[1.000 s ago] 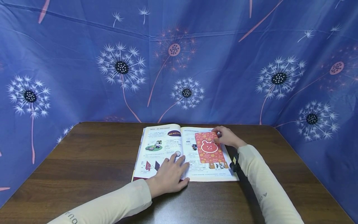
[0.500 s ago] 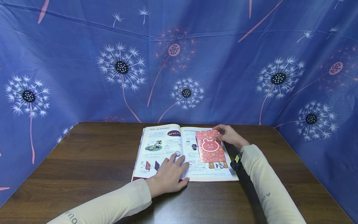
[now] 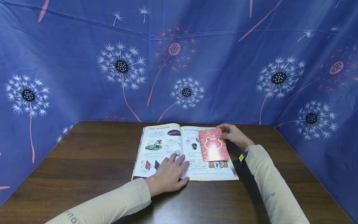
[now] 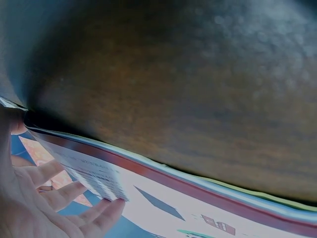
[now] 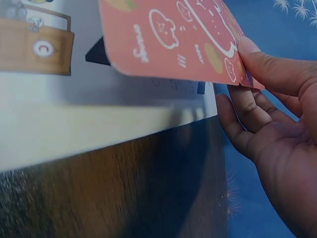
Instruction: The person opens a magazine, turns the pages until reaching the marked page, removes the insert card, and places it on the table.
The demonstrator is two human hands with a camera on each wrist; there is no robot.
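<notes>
An open magazine-like book (image 3: 195, 175) with printed pages lies on the table. My left hand (image 3: 169, 175) rests across its lower middle, fingers spread and straight; the left wrist view shows those fingertips (image 4: 118, 204) on the page. Over the right page is a thin red notebook (image 3: 211, 154) with a white-outlined bear on its cover. My right hand (image 3: 236, 135) pinches its upper right edge, thumb on top and fingers beneath. In the right wrist view, the notebook (image 5: 163, 54) is tilted and raised off the page, its shadow falling below.
The dark wooden table (image 3: 84, 161) extends to both sides of the book. Behind it hangs a blue cloth (image 3: 223, 62) with dandelion print. A small black device (image 3: 241, 161) is strapped at the right wrist.
My right hand has shifted slightly right with the red notebook, which now tilts and catches a bright glare. The left hand and the open book have stayed put.
</notes>
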